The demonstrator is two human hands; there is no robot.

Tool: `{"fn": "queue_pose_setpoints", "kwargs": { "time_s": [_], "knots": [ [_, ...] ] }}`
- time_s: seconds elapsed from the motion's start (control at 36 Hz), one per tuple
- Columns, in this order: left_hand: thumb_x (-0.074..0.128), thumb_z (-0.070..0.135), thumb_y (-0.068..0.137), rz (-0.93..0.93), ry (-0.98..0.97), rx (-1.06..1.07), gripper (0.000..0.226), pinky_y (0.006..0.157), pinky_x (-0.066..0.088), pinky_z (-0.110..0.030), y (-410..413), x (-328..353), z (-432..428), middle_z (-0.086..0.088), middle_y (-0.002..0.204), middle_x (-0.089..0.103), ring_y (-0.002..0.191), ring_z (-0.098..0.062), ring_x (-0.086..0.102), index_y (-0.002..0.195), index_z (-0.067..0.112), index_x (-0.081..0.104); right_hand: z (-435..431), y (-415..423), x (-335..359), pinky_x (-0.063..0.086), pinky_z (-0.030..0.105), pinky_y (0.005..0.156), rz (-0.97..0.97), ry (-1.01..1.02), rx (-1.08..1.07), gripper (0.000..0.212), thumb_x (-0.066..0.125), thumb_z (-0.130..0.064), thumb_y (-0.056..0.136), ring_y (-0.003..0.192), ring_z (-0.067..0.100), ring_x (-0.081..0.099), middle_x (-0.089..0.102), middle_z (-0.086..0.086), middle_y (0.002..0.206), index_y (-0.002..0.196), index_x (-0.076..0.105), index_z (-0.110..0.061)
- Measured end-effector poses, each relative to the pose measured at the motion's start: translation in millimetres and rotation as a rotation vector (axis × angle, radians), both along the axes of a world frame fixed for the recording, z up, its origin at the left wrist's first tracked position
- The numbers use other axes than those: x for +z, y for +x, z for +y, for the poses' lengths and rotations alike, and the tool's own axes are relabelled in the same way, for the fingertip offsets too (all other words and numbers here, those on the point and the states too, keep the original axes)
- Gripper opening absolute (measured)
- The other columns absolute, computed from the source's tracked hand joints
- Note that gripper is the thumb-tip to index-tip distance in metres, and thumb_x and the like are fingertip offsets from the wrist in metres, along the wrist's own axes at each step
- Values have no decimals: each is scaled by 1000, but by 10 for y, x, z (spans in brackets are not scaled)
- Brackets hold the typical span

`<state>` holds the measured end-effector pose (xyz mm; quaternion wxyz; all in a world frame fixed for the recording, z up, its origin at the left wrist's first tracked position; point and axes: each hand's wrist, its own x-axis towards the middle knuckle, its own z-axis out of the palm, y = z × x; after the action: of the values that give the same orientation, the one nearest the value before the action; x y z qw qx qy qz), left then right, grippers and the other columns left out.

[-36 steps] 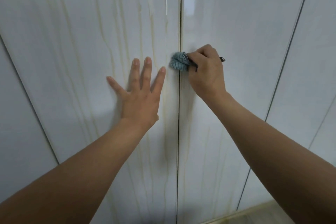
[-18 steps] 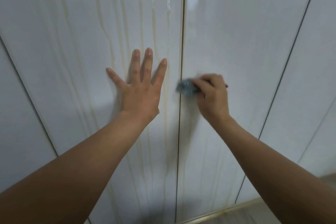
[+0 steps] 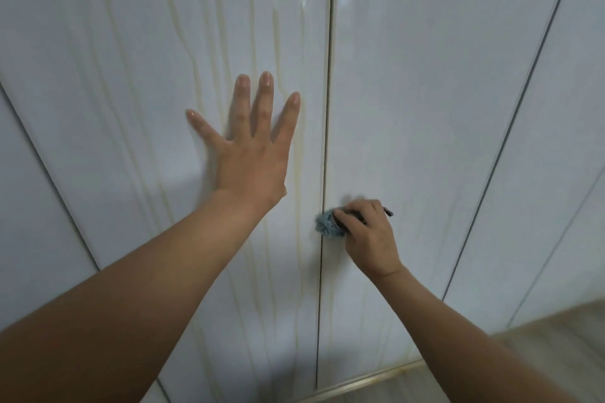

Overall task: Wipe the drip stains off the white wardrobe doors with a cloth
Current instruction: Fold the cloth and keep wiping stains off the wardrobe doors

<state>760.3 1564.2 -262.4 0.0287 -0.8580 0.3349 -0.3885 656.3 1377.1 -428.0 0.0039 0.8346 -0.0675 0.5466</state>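
Head view: the right hand [image 3: 368, 235] pinches a bunched blue cloth [image 3: 326, 226] against the seam [image 3: 325, 141] between the 2 wardrobe doors, low down. The left hand [image 3: 250, 154] lies flat on the left door [image 3: 114, 91], fingers spread, bracing it. Yellowish drip stains [image 3: 298, 167] streak that door. The seam is being wiped; next, the cloth probably needs firm strokes leftward over those streaks
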Motion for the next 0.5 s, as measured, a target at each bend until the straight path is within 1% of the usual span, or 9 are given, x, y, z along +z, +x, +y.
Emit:
{"fn": "queue_pose_setpoints", "kwargs": {
  "time_s": [0.06, 0.11, 0.14, 0.22, 0.31, 0.36, 0.44, 0.47, 0.5],
  "knots": [
    [83, 64, 68, -2, 3, 8, 148, 101, 12, -91, -4, 1, 4, -17, 162, -38, 151, -45, -28, 158, 25, -28, 5, 10, 253, 44, 32, 78, -47, 17, 7, 23, 63, 9, 86, 85, 30, 56, 67, 14, 92, 99, 78, -3],
    [83, 66, 67, -1, 7, 11, 149, 102, 13, -90, -15, 8, 1, -17, 162, -38, 151, -45, -29, 158, 25, -29, 21, 37, 549, 35, 18, 86, -133, 39, -6, 22, 64, 5, 86, 87, 29, 56, 66, 14, 93, 100, 79, -4],
    [82, 67, 66, -2, 10, 15, 150, 102, 13, -90, -13, 13, 7, -17, 162, -39, 151, -44, -29, 158, 25, -29, 39, 66, 669, 32, 13, 89, -174, 42, -8, 22, 63, 4, 86, 86, 30, 56, 65, 14, 93, 99, 79, -4],
    [82, 71, 64, 4, 13, 13, 152, 102, 14, -90, -23, 21, 23, -16, 161, -40, 151, -44, -29, 157, 26, -29, 59, 127, 739, 34, 18, 92, -229, 23, -17, 21, 61, 5, 89, 84, 31, 56, 64, 14, 91, 97, 79, -3],
    [81, 73, 63, 7, 19, 12, 154, 103, 14, -89, -28, 15, 9, -16, 161, -39, 152, -44, -28, 157, 26, -31, 30, 108, 445, 23, 14, 102, -205, -16, -49, 21, 62, 10, 89, 82, 33, 59, 66, 17, 88, 96, 79, 0],
    [81, 74, 62, 6, 20, 18, 155, 103, 14, -89, -28, 37, 14, -16, 161, -39, 152, -43, -27, 156, 26, -32, 12, 78, 211, 26, 17, 101, -145, -16, -44, 22, 62, 11, 87, 82, 35, 61, 66, 18, 88, 95, 78, 0],
    [78, 77, 64, 14, 37, 15, 151, 104, 14, -89, -41, 54, 46, -16, 162, -38, 153, -43, -26, 157, 26, -30, 11, 1, 61, 43, 26, 87, -31, 61, 22, 23, 63, 6, 86, 89, 31, 58, 66, 15, 96, 100, 78, -3],
    [75, 78, 66, 22, 43, 2, 148, 105, 15, -88, -79, 19, 61, -16, 163, -37, 153, -42, -26, 158, 26, -28, -4, -71, 91, 46, 26, 85, -15, 106, 43, 22, 66, 4, 86, 93, 29, 57, 65, 14, 99, 103, 78, -4],
    [73, 79, 68, 34, 49, -15, 145, 105, 15, -87, -124, -43, 78, -15, 163, -35, 153, -41, -25, 159, 26, -26, -42, -151, 148, 44, 20, 88, -28, 144, 49, 23, 68, 4, 85, 96, 26, 56, 65, 13, 101, 104, 78, -4]
  ]
}}
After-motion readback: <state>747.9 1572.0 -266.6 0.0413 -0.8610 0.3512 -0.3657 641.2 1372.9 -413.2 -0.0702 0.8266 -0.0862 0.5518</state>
